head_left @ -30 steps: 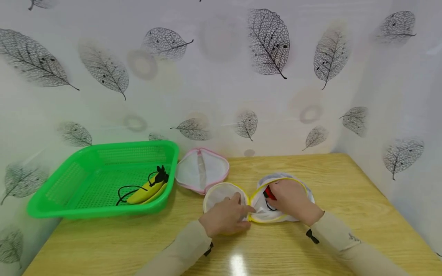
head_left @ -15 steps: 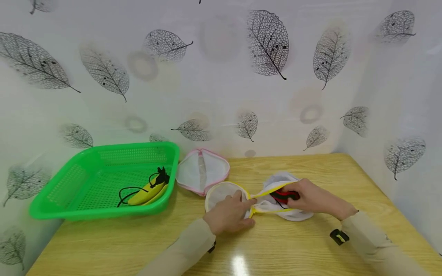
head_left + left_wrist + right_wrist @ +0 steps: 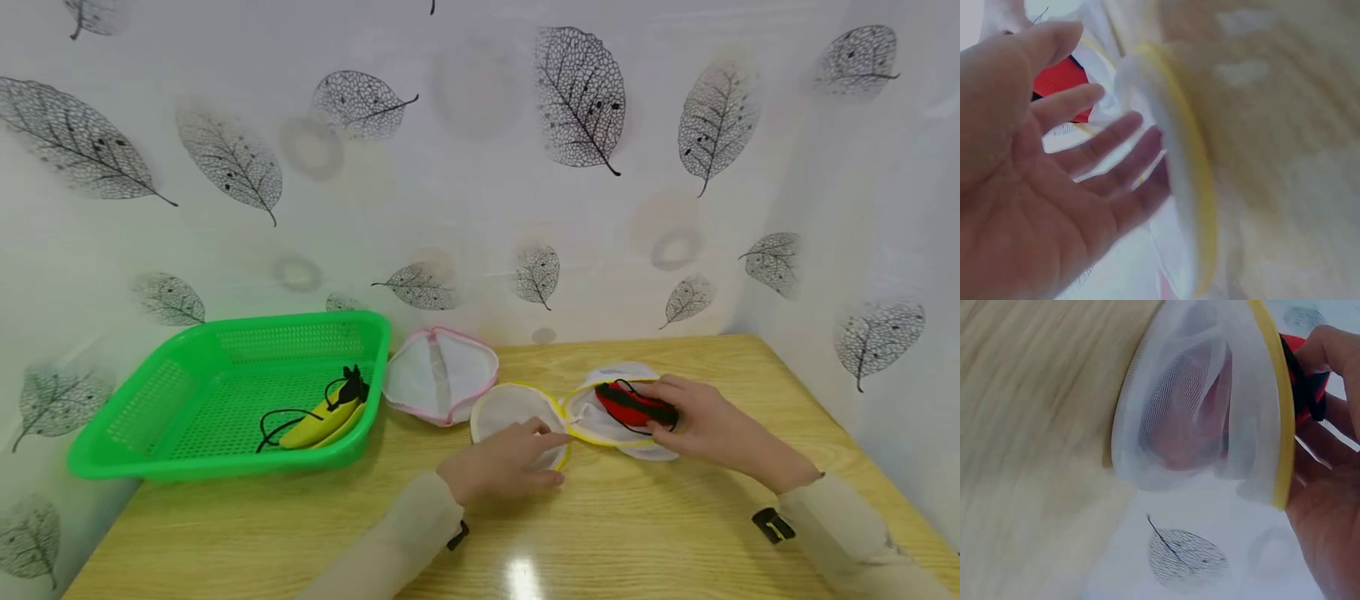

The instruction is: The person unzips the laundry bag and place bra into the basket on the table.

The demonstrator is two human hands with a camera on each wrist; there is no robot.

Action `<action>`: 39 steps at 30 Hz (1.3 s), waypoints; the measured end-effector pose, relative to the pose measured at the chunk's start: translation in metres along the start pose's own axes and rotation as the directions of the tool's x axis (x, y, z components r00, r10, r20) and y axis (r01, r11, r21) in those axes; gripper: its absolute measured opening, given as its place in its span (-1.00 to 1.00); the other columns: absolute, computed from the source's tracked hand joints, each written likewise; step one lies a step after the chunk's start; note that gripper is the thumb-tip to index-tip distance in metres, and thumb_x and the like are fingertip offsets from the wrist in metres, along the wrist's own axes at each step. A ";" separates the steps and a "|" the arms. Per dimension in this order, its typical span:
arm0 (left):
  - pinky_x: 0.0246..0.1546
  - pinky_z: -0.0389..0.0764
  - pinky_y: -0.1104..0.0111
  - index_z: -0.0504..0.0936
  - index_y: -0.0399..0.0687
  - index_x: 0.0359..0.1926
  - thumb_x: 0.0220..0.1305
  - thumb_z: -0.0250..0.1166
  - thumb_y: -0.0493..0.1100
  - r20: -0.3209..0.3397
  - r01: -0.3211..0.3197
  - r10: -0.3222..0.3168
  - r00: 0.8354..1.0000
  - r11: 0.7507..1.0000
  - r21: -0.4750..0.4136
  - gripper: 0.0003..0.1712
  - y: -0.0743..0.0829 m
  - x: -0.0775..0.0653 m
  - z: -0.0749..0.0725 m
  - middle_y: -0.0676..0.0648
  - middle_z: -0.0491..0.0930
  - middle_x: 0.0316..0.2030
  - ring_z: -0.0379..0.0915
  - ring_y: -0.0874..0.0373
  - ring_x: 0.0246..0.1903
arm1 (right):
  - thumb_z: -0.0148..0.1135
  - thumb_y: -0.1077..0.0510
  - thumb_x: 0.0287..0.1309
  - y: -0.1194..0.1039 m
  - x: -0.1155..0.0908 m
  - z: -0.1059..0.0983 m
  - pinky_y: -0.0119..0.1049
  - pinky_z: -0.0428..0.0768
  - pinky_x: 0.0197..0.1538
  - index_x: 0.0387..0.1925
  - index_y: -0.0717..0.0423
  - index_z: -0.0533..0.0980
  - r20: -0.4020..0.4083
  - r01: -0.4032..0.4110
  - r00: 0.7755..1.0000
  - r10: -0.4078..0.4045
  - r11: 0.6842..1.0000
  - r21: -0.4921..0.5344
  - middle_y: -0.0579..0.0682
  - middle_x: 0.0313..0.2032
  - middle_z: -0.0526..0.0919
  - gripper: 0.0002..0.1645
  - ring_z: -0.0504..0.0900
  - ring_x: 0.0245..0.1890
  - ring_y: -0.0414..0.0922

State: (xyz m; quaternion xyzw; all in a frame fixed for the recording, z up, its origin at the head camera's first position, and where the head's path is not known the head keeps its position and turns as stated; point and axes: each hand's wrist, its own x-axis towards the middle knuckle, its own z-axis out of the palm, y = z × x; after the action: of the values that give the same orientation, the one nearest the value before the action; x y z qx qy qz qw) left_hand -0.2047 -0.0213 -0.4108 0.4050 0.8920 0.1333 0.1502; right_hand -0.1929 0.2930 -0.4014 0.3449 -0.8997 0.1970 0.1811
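A white mesh laundry bag (image 3: 592, 425) with yellow edging lies open in two halves on the wooden table. My right hand (image 3: 708, 429) pinches a red and black fabric bundle (image 3: 633, 407) with a thin black cord, at the mouth of the right half. In the right wrist view, the thumb presses on the red and black bundle (image 3: 1304, 381) beside the yellow rim. My left hand (image 3: 506, 462) lies over the round left half (image 3: 513, 410), its fingers spread and loosely extended. The left wrist view shows those fingertips against the mesh inside the yellow rim (image 3: 1194, 169).
A green plastic basket (image 3: 195, 468) stands at the left with a yellow banana-shaped fabric item (image 3: 322, 423) and black cord inside. Beside it lies a pink-edged white mesh bag (image 3: 420, 375). A leaf-patterned covering (image 3: 480, 208) rises behind the table (image 3: 637, 533).
My right hand has drawn back to the right, lifting the red and black bundle up to the bag's mouth. My left hand and the bag's left half have shifted slightly right.
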 end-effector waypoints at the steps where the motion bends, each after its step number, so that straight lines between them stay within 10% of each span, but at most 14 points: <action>1: 0.25 0.52 0.32 0.39 0.21 0.49 0.49 0.18 0.13 -0.006 -0.028 0.028 1.000 1.000 -0.003 -0.39 0.000 -0.001 0.002 -0.01 0.49 0.30 0.49 0.15 0.18 | 0.50 0.21 0.08 -0.001 0.000 0.001 -0.42 0.57 -0.40 0.01 0.15 0.66 -0.031 0.042 0.999 -0.044 0.997 -0.067 -0.11 -0.21 0.67 -0.58 0.56 -0.37 -0.33; 7: 0.34 0.47 0.29 0.41 0.11 0.48 0.51 0.14 0.03 -0.035 -0.116 0.120 0.992 0.989 0.090 -0.43 0.004 -0.003 0.008 -0.01 0.49 0.36 0.47 0.11 0.27 | -0.18 -0.21 0.56 -0.001 0.003 0.002 -0.29 0.58 -0.38 -0.25 0.20 0.70 -0.185 0.166 0.957 -0.222 0.947 -0.274 0.01 -0.30 0.62 -0.31 0.54 -0.34 -0.12; 11: 0.37 0.44 0.29 0.44 0.10 0.46 0.51 0.15 0.03 -0.028 -0.104 0.108 0.994 0.987 0.121 -0.44 0.003 -0.003 0.008 0.00 0.50 0.37 0.46 0.10 0.30 | -0.04 -0.04 0.55 0.004 0.002 -0.003 -0.46 0.51 -0.37 -0.23 0.24 0.69 -0.251 0.152 0.949 -0.192 0.974 -0.168 0.00 -0.29 0.61 -0.49 0.52 -0.39 -0.21; 14: 0.37 0.44 0.28 0.45 0.10 0.45 0.51 0.15 0.03 -0.021 -0.094 0.097 0.995 0.989 0.117 -0.45 0.001 -0.002 0.007 0.00 0.49 0.38 0.45 0.08 0.32 | 0.33 0.32 0.27 0.011 -0.002 -0.010 -0.59 0.46 -0.38 -0.23 0.23 0.68 -0.299 0.088 0.949 -0.103 0.994 -0.065 -0.03 -0.30 0.65 -0.93 0.51 -0.44 -0.33; 18: 0.38 0.44 0.28 0.45 0.10 0.45 0.49 0.16 0.03 -0.021 -0.093 0.096 0.995 0.989 0.114 -0.44 0.000 -0.002 0.007 -0.01 0.48 0.39 0.44 0.08 0.33 | 0.51 0.60 -0.29 0.018 -0.008 -0.017 -0.66 0.46 -0.38 -0.28 0.17 0.69 -0.342 -0.050 0.938 0.054 0.999 0.020 -0.09 -0.35 0.69 -0.54 0.48 -0.45 -0.47; 26: 0.41 0.40 0.32 0.44 0.07 0.46 0.48 0.17 0.01 -0.029 -0.097 0.100 0.995 0.991 0.092 -0.42 -0.001 -0.003 0.006 -0.01 0.47 0.40 0.43 0.10 0.36 | 0.42 0.47 0.09 0.021 -0.017 -0.021 -0.81 0.49 -0.18 -0.17 0.23 0.70 -0.327 -0.314 0.871 0.367 0.927 0.204 -0.60 -0.24 0.55 -0.75 0.50 -0.23 -0.67; 39: 0.41 0.40 0.33 0.42 0.09 0.47 0.46 0.20 0.01 -0.052 -0.116 0.120 0.991 0.991 0.073 -0.40 -0.004 -0.002 0.010 0.01 0.47 0.40 0.42 0.13 0.36 | 0.26 0.28 0.37 0.024 -0.030 -0.028 -0.63 0.56 -0.28 -0.02 0.24 0.61 -0.227 -0.434 0.795 0.563 0.789 0.435 -0.50 -0.31 0.66 -0.80 0.63 -0.28 -0.56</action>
State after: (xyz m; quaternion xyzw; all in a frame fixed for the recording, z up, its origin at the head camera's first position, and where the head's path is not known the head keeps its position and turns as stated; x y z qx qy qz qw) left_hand -0.2024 -0.0246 -0.4210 0.4583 0.8744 0.1219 0.1028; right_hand -0.1834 0.3394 -0.3969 0.0779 -0.8608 0.4572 0.2096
